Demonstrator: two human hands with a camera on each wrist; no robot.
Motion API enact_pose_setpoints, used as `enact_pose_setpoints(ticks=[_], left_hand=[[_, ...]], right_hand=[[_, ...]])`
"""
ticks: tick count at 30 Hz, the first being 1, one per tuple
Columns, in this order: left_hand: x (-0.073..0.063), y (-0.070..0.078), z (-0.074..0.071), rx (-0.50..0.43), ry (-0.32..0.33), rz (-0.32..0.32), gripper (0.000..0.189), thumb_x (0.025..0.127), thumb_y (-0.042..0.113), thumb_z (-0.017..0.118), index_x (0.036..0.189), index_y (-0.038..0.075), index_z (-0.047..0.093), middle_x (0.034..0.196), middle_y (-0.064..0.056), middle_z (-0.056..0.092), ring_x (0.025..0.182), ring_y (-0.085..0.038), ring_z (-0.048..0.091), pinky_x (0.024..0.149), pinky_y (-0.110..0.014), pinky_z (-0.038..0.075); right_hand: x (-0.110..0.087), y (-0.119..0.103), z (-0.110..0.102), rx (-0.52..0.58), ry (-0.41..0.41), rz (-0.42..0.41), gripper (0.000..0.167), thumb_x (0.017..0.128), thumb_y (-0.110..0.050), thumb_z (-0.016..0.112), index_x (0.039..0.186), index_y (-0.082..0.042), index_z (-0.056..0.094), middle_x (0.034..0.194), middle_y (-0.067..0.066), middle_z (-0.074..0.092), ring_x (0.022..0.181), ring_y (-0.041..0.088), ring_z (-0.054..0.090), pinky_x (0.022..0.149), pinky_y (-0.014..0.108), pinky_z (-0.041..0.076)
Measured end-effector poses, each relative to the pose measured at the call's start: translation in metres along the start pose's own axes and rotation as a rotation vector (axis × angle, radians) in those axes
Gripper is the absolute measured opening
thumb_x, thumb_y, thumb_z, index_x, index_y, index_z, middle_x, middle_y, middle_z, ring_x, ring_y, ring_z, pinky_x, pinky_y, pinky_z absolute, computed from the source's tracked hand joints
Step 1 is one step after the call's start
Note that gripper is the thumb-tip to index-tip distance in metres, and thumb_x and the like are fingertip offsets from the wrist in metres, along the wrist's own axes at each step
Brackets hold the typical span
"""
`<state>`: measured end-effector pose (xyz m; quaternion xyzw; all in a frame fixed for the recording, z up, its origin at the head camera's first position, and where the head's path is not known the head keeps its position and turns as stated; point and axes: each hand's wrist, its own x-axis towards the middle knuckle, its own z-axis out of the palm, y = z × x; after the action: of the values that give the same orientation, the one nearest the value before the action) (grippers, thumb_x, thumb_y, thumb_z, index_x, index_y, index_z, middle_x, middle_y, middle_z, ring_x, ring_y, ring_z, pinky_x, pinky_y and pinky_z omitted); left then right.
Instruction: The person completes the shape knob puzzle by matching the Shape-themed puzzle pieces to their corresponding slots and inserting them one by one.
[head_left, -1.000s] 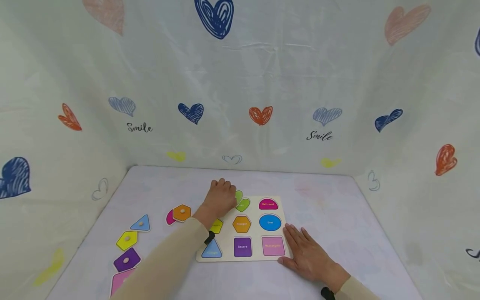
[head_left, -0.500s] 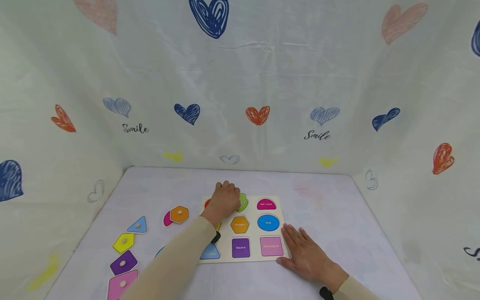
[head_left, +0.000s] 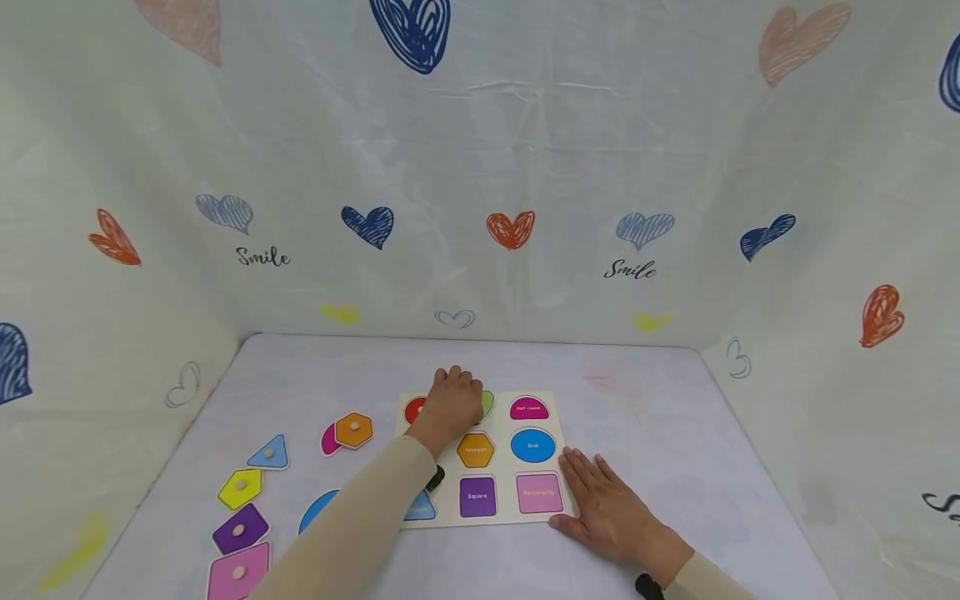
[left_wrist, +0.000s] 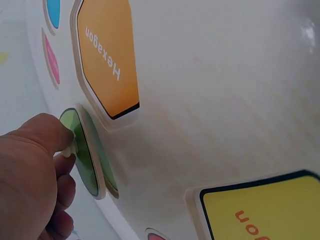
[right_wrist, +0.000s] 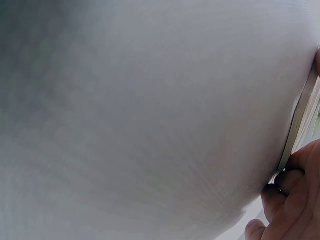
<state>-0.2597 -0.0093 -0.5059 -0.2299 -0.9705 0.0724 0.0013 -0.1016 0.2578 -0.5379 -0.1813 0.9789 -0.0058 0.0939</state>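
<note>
At the far side of a cream shape-puzzle board (head_left: 501, 463), my left hand (head_left: 448, 408) pinches the small knob of a green heart piece (left_wrist: 90, 165) between thumb and finger. In the left wrist view the piece sits tilted close over the matching green slot (left_wrist: 106, 167), partly overlapping it. The hand hides most of both in the head view. My right hand (head_left: 611, 510) lies flat with straight fingers, its fingertips and thumb against the board's right edge. Printed slots show around, among them an orange hexagon (head_left: 476, 450), a blue oval (head_left: 533, 446) and a purple square (head_left: 477, 497).
Loose knobbed pieces lie left of the board: an orange hexagon piece (head_left: 353, 430) over a magenta one (head_left: 329, 440), a blue triangle (head_left: 269, 452), a yellow pentagon (head_left: 241, 488), a purple piece (head_left: 240, 528) and a pink one (head_left: 238, 572). A blue piece (head_left: 317, 507) is partly under the left sleeve.
My left hand has moved slightly right and nearer with the green heart piece, bringing it over its slot. The right hand has stayed at the board's edge, while the head view has shifted a little.
</note>
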Motion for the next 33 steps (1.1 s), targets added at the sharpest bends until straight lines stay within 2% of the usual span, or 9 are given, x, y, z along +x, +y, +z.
enact_pose_setpoints(ticks=[7, 23, 33], left_hand=[[0.0008, 0.0025, 0.004, 0.011, -0.016, -0.017, 0.031, 0.098, 0.034, 0.072, 0.116, 0.009, 0.068, 0.098, -0.005, 0.059, 0.103, -0.024, 0.05, 0.099, -0.043, 0.046], [-0.0006, 0.0033, 0.0047, 0.054, 0.004, -0.009, 0.031, 0.098, 0.034, 0.074, 0.117, 0.01, 0.069, 0.1, -0.005, 0.061, 0.103, -0.024, 0.051, 0.1, -0.043, 0.047], [0.0003, 0.0036, 0.008, 0.04, 0.007, -0.018, 0.034, 0.097, 0.035, 0.076, 0.119, 0.01, 0.069, 0.102, -0.006, 0.063, 0.105, -0.024, 0.052, 0.1, -0.044, 0.048]], right_hand=[[0.0, 0.0004, 0.0001, -0.008, 0.007, -0.009, 0.099, 0.098, -0.078, 0.045, 0.166, -0.008, 0.029, 0.173, 0.009, 0.03, 0.16, 0.028, 0.028, 0.129, 0.052, 0.022], [-0.0012, -0.0006, -0.0015, 0.008, 0.005, -0.01, 0.098, 0.098, -0.077, 0.046, 0.165, -0.007, 0.03, 0.173, 0.01, 0.03, 0.16, 0.029, 0.028, 0.129, 0.053, 0.021], [-0.0011, -0.0006, -0.0014, 0.006, 0.003, -0.007, 0.099, 0.097, -0.078, 0.045, 0.166, -0.008, 0.03, 0.173, 0.009, 0.03, 0.161, 0.029, 0.028, 0.129, 0.053, 0.021]])
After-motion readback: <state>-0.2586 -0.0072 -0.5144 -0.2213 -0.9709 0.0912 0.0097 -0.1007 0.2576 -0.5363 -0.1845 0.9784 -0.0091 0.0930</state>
